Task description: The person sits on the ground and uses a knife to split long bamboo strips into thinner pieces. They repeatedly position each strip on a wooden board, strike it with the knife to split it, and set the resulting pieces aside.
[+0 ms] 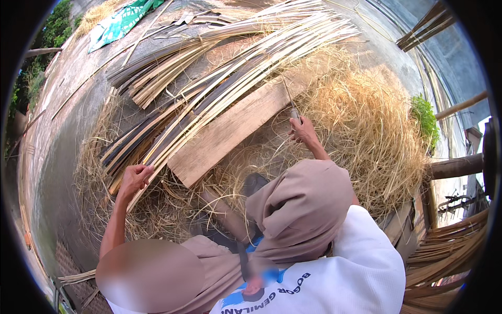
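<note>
My right hand (304, 132) is closed around the handle of a knife (294, 111), whose thin blade points up and away over the far end of a wooden plank (235, 124). At the near left, my left hand (137, 177) is closed at the near ends of a bundle of long bamboo strips (209, 99), with a pale strip at its fingers. These strips, some pale and some dark, run diagonally away to the upper right along the plank's left side. The plank lies slanted in front of my knees.
A heap of curly bamboo shavings (366, 120) spreads to the right of the plank. Another strip bundle (151, 86) lies farther left. A green plastic sheet (123, 23) is at the back left. At right are a wooden pole (455, 167) and a stack of strips (444, 251).
</note>
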Motion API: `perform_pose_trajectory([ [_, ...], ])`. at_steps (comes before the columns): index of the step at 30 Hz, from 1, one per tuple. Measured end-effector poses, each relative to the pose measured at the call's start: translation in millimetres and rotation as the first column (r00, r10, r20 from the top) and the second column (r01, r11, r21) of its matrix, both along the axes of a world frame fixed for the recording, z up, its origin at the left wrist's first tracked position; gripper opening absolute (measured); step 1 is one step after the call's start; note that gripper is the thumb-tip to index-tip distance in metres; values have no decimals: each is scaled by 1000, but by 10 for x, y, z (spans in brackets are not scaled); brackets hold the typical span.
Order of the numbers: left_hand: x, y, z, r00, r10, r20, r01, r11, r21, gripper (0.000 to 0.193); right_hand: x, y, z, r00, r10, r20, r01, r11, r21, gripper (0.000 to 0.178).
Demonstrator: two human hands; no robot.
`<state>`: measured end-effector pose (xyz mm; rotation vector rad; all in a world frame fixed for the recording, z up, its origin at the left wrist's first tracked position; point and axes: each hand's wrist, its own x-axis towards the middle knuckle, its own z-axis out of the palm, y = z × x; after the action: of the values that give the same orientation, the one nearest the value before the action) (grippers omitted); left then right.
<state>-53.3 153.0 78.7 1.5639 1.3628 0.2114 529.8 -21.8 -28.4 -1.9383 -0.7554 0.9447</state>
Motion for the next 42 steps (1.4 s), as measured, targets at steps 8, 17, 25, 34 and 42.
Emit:
perform_pose_trajectory([
  [8,103,112,119,992,-92,-89,104,985,139,36,1196,-894,466,958,-197,-206,190,980,-55,48],
  [17,176,143,85,973,-189,-132,183,982,-52,32,2851,-3237,1175,555,-293,779,709,657,-258,50],
  [25,-62,-39,-211,982,-41,-185,54,996,69,46,1648,-1874,1158,686,120,718,480,666,-570,62],
  [34,-192,539,620,942,-14,-334,179,866,467,64,308,-1226,1012,660,-68,749,-55,989,138,40],
  [42,84,619,1271,967,10,-253,106,892,440,55,-586,-536,1008,771,295,565,-345,939,-20,32],
])
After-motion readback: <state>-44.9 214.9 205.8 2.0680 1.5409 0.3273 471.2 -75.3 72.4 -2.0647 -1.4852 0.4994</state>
